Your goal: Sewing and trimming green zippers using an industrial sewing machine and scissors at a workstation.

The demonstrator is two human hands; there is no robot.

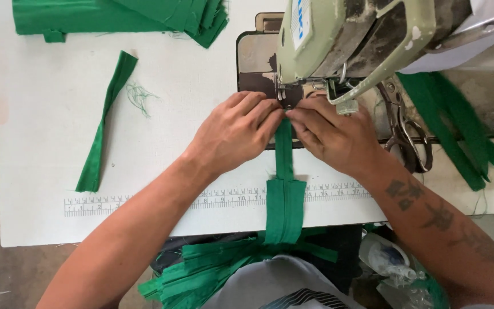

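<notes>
left hand (236,133): my fingers pinch the green strip (284,171) from its left, just below the presser foot (286,98).
right hand (331,135): pinches same strip from the right; both equally near.
strip axis: runs from my lap straight away to the sewing machine (344,40).
label: blue rectangle on machine head (301,20).
ruler (144,201): printed along the table edge.
scissors (407,134): right of my right hand.

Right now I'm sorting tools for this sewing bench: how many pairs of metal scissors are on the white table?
1. The metal scissors lie beside the right hand, under the pale green sewing machine. More could be hidden beneath the machine.
</notes>
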